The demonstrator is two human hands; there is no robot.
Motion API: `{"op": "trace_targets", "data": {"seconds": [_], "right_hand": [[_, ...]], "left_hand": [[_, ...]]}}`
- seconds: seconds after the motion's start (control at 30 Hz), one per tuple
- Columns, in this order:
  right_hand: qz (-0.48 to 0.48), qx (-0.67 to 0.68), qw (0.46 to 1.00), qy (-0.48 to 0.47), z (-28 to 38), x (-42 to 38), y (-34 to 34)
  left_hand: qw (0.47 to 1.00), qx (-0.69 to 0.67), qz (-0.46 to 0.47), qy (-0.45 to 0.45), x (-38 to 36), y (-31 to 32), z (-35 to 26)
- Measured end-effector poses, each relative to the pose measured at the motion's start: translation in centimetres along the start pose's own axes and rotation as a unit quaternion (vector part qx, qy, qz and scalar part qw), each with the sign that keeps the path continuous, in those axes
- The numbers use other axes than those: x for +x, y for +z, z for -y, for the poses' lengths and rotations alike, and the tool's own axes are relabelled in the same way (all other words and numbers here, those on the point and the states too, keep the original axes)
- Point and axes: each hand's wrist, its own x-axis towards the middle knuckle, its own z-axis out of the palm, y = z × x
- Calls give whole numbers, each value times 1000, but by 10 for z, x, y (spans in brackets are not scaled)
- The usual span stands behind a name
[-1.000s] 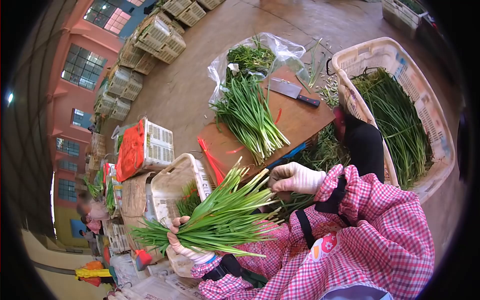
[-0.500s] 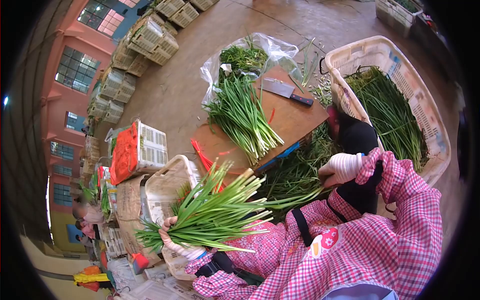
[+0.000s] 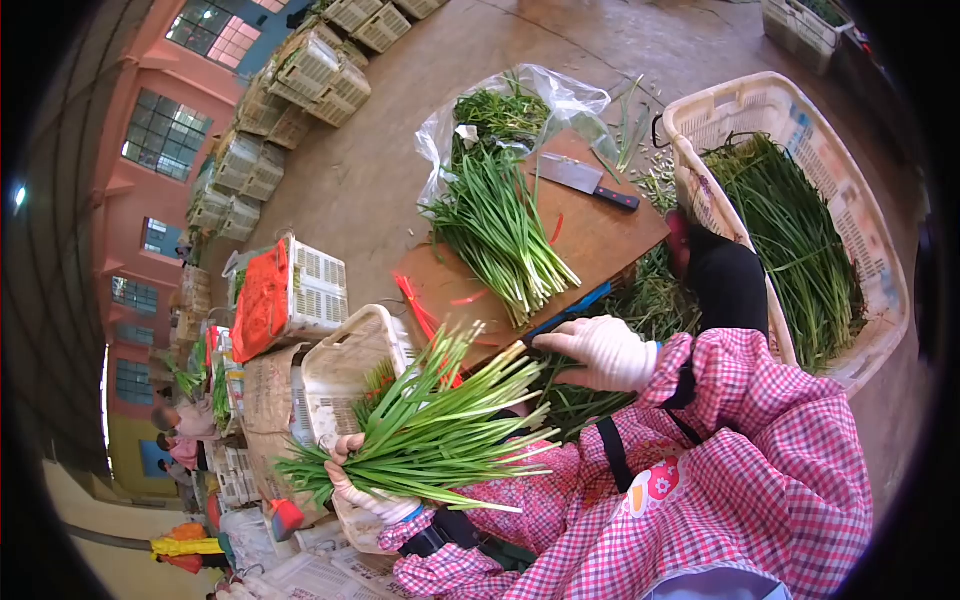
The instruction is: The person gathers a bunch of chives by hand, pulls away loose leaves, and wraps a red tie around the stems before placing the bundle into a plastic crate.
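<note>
My left hand (image 3: 362,490), in a white glove, grips a thick bunch of green chives (image 3: 430,430) around its leafy part, with the pale stem ends fanning up to the right. My right hand (image 3: 598,352), also gloved, rests at those stem ends with its fingers spread over them. Both arms wear pink checked sleeves (image 3: 740,440). Just beyond, a wooden board (image 3: 600,240) carries a loose pile of cut chives (image 3: 500,235) and a cleaver (image 3: 585,182).
A large white basket (image 3: 790,110) full of long chives stands at the right. A smaller white crate (image 3: 345,365) sits under the bunch. Red ties (image 3: 420,310) lie on the board's near end. A plastic bag of greens (image 3: 510,110) and stacked crates (image 3: 310,70) lie farther off.
My right hand had swung out to the right pulling a stalk away; it has now come back to the stem ends of the bunch. The left hand keeps its grip.
</note>
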Motion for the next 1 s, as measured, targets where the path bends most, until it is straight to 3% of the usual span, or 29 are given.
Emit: {"op": "trace_targets", "data": {"seconds": [0.1,0.23,0.33,0.4,0.43,0.5,0.6,0.73,0.87,0.97,1.0], "right_hand": [[12,-70,996,-45,-8,6,19],[15,-37,996,-80,-20,-8,5],[159,-135,977,-37,-46,-29,-21],[358,-304,882,25,-78,-46,-35],[388,-334,856,75,-85,-51,-41],[380,-348,851,98,-68,-46,-57],[184,-229,956,-7,-20,-22,-68],[-16,-125,988,-89,17,9,-28],[-15,-128,990,-61,32,29,-3],[24,-166,981,-95,23,34,11],[12,-113,988,-102,23,31,8]], "left_hand": [[998,-53,18,0,1,1,2],[993,-117,3,-21,3,10,1],[993,-111,0,-28,8,-2,-1],[994,-105,-12,-15,9,-2,0],[994,-107,-10,-17,9,-1,0],[998,-57,-1,11,9,1,-1],[999,-41,-1,8,6,4,-2],[1000,-17,0,13,0,13,2],[999,-33,-4,-1,-6,23,1],[999,-37,2,6,-7,24,1],[998,-55,10,-8,-7,24,0]]}}
